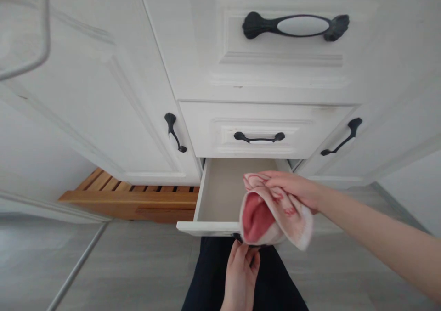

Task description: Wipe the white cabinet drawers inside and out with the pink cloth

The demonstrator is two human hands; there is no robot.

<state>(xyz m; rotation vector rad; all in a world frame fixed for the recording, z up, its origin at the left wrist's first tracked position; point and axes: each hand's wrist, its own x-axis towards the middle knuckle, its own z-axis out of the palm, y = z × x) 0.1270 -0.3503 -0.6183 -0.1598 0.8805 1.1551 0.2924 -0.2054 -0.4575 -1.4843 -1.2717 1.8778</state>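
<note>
Right hand (296,189) is clutching a folded pink-and-white hand towel (274,217), holding it over the open bottom drawer (220,196) at lower center. Left hand (241,269) sits at the bottom middle, fingers curled onto the drawer's dark front handle (237,238), mostly hidden by the towel. Two closed drawers above, wooden slatted rack (134,198) on the floor at left.

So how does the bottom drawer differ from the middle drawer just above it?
The bottom drawer is pulled open, its pale inside bare where it shows; the middle drawer is shut. The left hand grips the bottom drawer's handle, and the right hand holds a pink cloth over it; the middle drawer's handle is untouched. Both are white.
</note>
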